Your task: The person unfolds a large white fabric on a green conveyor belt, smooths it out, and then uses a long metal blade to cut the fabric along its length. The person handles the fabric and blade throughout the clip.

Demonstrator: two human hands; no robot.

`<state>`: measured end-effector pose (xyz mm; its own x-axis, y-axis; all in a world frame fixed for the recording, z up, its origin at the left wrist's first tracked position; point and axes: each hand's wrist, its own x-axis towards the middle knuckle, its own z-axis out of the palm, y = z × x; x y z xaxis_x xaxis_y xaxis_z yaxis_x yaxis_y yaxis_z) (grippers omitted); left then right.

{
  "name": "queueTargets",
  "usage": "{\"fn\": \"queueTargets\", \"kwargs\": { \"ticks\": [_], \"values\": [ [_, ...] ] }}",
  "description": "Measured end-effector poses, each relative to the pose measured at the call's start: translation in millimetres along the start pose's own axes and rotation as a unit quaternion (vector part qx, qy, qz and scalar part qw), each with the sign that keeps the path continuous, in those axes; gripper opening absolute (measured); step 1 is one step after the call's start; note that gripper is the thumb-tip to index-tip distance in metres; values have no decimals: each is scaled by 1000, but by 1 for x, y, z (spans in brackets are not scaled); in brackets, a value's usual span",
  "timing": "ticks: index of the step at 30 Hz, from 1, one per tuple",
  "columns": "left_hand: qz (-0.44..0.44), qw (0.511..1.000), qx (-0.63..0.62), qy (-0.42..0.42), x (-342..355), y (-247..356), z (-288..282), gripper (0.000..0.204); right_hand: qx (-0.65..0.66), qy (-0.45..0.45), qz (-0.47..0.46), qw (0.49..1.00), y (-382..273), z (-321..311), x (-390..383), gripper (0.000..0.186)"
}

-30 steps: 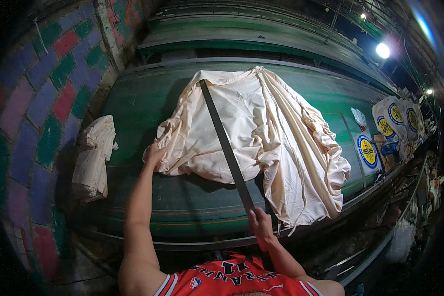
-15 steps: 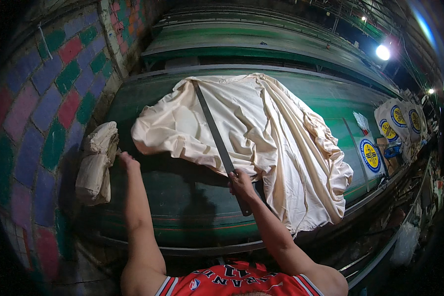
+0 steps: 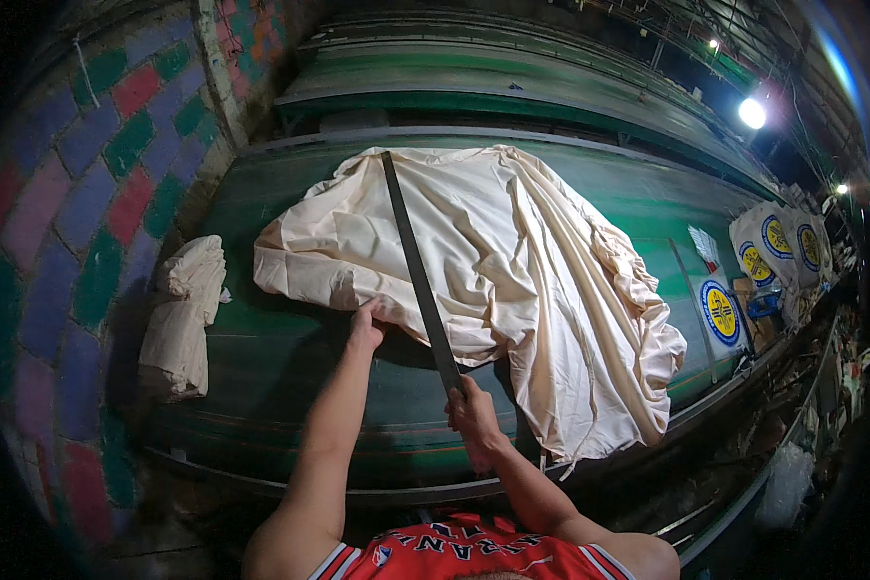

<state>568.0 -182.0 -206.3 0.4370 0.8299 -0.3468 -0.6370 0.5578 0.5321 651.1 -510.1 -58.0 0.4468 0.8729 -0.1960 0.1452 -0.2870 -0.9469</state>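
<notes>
A wide, crumpled sheet of cream cloth (image 3: 474, 251) lies over the green tabletop (image 3: 261, 387), with long folds running down its right side. Across it, from the far edge toward me, rests a long, flat, dark straightedge (image 3: 411, 242). My right hand (image 3: 473, 410) is wrapped round the straightedge's near end, just off the cloth. To the left, my left hand (image 3: 365, 327) is at the cloth's near edge, its fingertips seeming to pinch the hem; part of the fingers is hard to make out.
A folded cream cloth bundle (image 3: 179, 324) sits at the table's left end, beside a painted block wall (image 3: 87, 232). Cream pieces with round blue-and-yellow prints (image 3: 720, 311) lie at the right. Another long green table (image 3: 512, 101) stands beyond. A bright lamp (image 3: 752, 113) hangs upper right.
My left hand has moved right, from beside the folded bundle to the cloth's near edge. My right hand has come nearer to me, toward the straightedge's near end.
</notes>
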Motion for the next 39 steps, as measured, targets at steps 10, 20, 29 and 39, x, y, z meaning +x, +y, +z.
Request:
{"fn": "queueTargets", "kwargs": {
  "ticks": [10, 20, 29, 39],
  "values": [
    [71, 996, -50, 9, -36, 0, -17, 38, -75, 7, -69, 995, 1, -11, 87, 17],
    [171, 953, 160, 193, -168, 46, -107, 45, -33, -2, -33, 999, -28, 6, 174, 17],
    [297, 760, 247, 523, -252, 110, -261, 45, 121, -56, 13, 991, -15, 8, 190, 14],
    [419, 500, 752, -96, -276, -23, -94, 38, 134, -65, -9, 989, -17, 1, 145, 13]
  ]
}}
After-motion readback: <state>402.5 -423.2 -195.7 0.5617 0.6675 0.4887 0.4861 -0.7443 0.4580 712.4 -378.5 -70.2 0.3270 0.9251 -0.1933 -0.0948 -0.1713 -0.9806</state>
